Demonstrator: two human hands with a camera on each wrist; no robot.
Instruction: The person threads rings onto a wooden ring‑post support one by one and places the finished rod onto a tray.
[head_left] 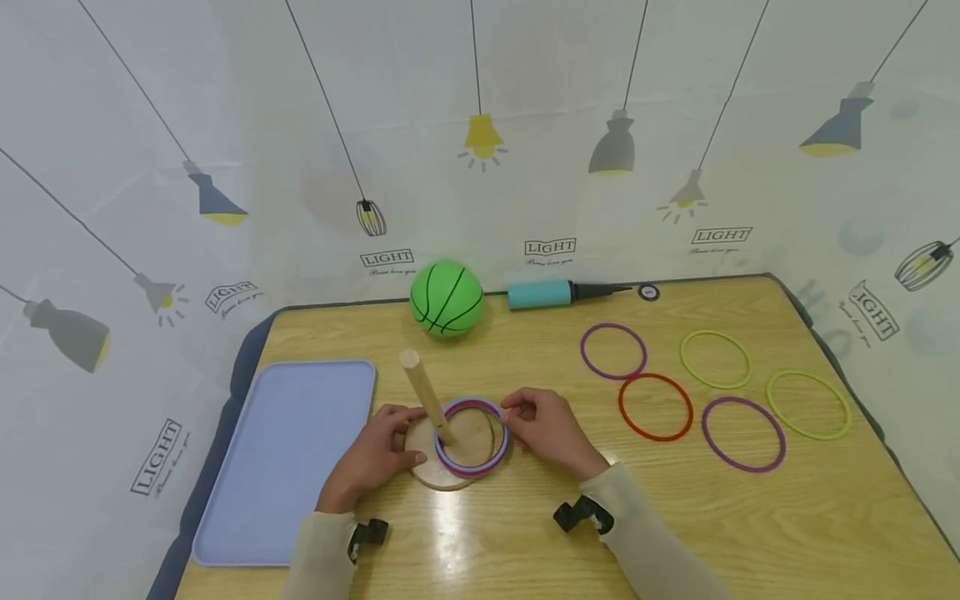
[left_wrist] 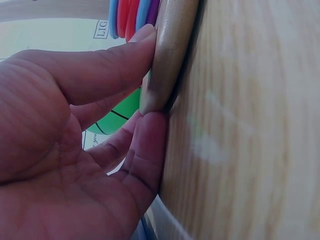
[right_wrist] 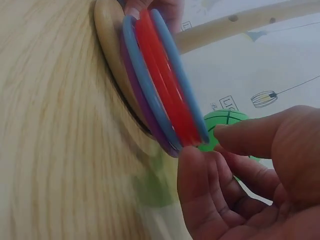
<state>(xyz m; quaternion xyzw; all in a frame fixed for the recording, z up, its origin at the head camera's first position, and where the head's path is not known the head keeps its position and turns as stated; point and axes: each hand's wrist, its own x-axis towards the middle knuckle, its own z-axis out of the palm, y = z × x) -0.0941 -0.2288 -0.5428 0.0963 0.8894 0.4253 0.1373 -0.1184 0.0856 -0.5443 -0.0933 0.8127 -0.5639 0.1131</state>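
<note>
A round wooden base [head_left: 429, 473] with an upright wooden peg [head_left: 422, 385] stands in the middle of the table. Around the peg lies a stack of rings, shifted to the right so that it overhangs the base. The right wrist view shows a blue ring [right_wrist: 181, 75] on top, red rings [right_wrist: 162, 75] below, then another blue one and a purple ring [right_wrist: 159, 136] lowest. My left hand [head_left: 377, 450] grips the base's left edge between thumb and fingers. At the stack's right side, my right hand [head_left: 551, 425] pinches the rings with thumb and forefinger.
Loose purple, red [head_left: 656, 407] and yellow-green rings lie on the right. A lavender tray [head_left: 281, 467] is at left. Toward the back sit a green ball [head_left: 446, 298], a teal hand pump [head_left: 540, 294] and a small round disc [head_left: 648, 292].
</note>
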